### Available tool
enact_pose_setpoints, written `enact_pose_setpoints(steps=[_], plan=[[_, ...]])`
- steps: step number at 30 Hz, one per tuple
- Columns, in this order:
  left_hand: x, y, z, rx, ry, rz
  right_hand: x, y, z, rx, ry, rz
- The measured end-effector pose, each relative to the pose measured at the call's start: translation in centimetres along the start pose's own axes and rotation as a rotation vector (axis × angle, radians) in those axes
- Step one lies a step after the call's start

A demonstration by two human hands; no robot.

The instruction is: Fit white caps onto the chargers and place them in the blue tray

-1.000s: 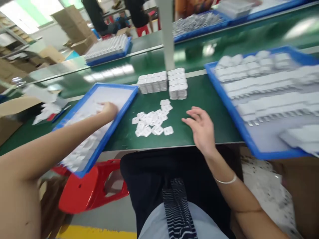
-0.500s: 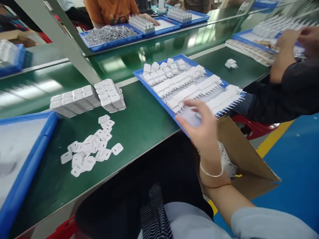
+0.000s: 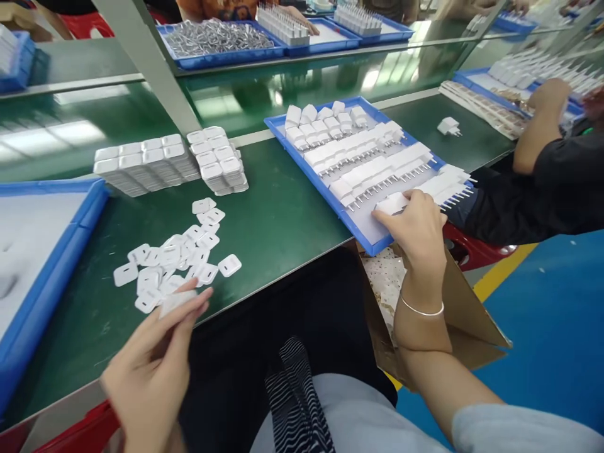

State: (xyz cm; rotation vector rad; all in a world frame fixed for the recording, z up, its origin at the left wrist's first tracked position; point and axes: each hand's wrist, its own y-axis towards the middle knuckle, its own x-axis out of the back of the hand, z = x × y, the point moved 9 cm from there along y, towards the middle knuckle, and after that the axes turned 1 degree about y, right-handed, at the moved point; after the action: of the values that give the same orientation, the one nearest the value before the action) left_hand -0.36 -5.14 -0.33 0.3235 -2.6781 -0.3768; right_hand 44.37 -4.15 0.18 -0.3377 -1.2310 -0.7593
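My right hand [image 3: 418, 229] reaches into the blue tray [image 3: 352, 223], thumb and fingers closed around a white plug adapter [image 3: 391, 203] at the near end of a row. Other white plug adapters [image 3: 363, 179] lie there in rows, metal pins pointing toward me. My left hand [image 3: 153, 362] is raised at the table's front edge, holding a white plastic piece [image 3: 177, 303] between its fingers. Fingers partly cover that piece, so its exact shape is unclear. Just beyond it spreads a loose pile of white slotted cover plates [image 3: 174, 255] on the green table.
Stacked white covers [image 3: 146, 167] stand behind the loose pile. Another blue tray [image 3: 89, 201] is at left. A lone adapter [image 3: 449, 126] lies right, near a co-worker's arm [image 3: 540, 132]. An open cardboard box [image 3: 465, 314] sits below the table edge. Metal parts [image 3: 217, 39] fill a tray opposite.
My left hand has come into view at lower left with a white piece. My right hand has moved slightly right and closed on an adapter. The view has shifted a little.
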Motion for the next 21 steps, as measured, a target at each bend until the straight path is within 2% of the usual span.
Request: enact_pose_setpoints(steps=[2,4,7,9,11,13,15,17,21], plan=[[-1.9,0.0,1.1,0.071,-0.085,0.034,0.2,-0.1,-0.2,0.000,0.080,-0.008],[-3.5,0.2,2.1,0.143,-0.163,0.079,0.8,-1.2,0.1,0.052,0.205,-0.071],[-5.2,0.2,2.4,0.228,-0.252,0.137,2.0,-5.0,2.4,0.265,0.473,-0.176],[-6.3,-0.2,1.9,0.282,-0.331,0.199,1.9,-8.2,4.8,0.403,0.652,-0.154],[-7.9,-1.1,0.9,0.341,-0.461,0.322,1.1,-11.4,7.6,0.509,0.804,-0.076],[-9.5,-2.4,-0.4,0.386,-0.636,0.486,0.4,-14.2,10.4,0.580,0.887,-0.029],[-10.4,-3.6,-1.6,0.424,-0.808,0.589,-0.1,-16.4,12.6,0.602,0.909,-0.036],[-10.2,-4.2,-1.6,0.471,-0.899,0.547,-0.4,-18.1,14.1,0.613,0.903,-0.051],[-8.6,-4.5,0.4,0.563,-0.919,0.274,-1.7,-20.4,16.1,0.716,0.889,0.068]])
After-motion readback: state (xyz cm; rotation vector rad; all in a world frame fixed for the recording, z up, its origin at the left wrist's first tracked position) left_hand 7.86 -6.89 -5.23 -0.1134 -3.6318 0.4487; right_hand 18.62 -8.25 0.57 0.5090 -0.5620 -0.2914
